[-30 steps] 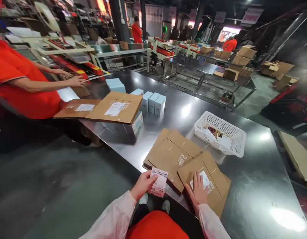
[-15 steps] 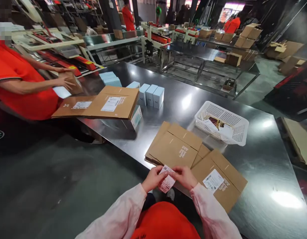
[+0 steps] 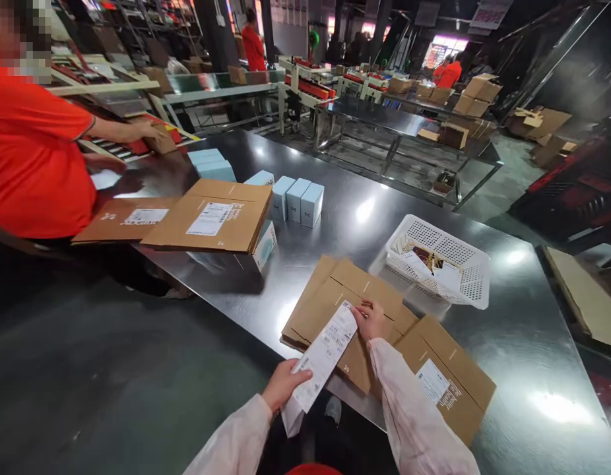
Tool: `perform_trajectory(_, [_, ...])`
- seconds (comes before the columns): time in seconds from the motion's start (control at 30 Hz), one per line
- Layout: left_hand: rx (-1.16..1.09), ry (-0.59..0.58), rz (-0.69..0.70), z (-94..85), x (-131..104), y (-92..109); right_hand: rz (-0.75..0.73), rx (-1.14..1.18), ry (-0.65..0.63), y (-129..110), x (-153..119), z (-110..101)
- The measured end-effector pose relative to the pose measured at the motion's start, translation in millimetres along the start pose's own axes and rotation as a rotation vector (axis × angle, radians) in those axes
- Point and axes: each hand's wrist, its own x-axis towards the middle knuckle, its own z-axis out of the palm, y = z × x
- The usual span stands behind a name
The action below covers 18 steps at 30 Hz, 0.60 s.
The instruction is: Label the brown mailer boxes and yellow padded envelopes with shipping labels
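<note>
A long strip of printed shipping labels (image 3: 328, 346) stretches between my hands, its lower end folded over and hanging. My left hand (image 3: 283, 384) pinches the strip near its lower part, thumb on top. Farther forward, my right hand (image 3: 371, 320) grips the top corner between thumb and fingers. Beneath the strip lie flat, folded cardboard boxes (image 3: 315, 290) on the metal table. To the right, another flat cardboard box (image 3: 456, 376) bears a white shipping label (image 3: 433, 380) and white lettering.
A white perforated basket (image 3: 476, 274) holding papers stands at the right on the metal table (image 3: 355, 231). Several light-blue boxes (image 3: 312, 203) stand farther back. Labelled flat cartons (image 3: 246, 214) rest on a box at left. A co-worker in red (image 3: 38, 152) handles a small carton.
My hands have moved apart, drawing the small folded paper out into a long strip. My right hand went forward over the cardboard. The co-worker's arm and carton shifted.
</note>
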Motion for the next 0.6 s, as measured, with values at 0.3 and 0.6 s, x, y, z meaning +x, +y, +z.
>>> perform_trajectory(0.3, [-0.042, -0.033, -0.178, -65.7, -74, -39, -0.502, -0.46, -0.317, -16, -27, 38])
perform_trajectory(0.6, [0.256, 0.239, 0.312, 4.8, 58, 114, 0.299, -0.272, 0.043, 42, -73, -23])
